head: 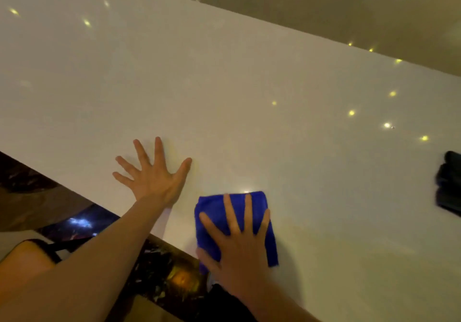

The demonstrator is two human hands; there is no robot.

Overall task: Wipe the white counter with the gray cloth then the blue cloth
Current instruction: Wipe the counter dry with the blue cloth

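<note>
— Cloth position? Where's that folded bright blue microfibre cloth [259, 204]?
— Flat on the glossy white tabletop [224, 84], pinned under the right hand [239, 244], fingers spread, palm pressing it.
— And the left hand [154, 174]?
— Splayed open just beside it, flat on bare tabletop.

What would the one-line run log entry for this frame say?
stage: blue-cloth wipe | right hand: flat on folded blue cloth | left hand: spread on glossy white counter | dark bundle: right edge, untouched
</note>
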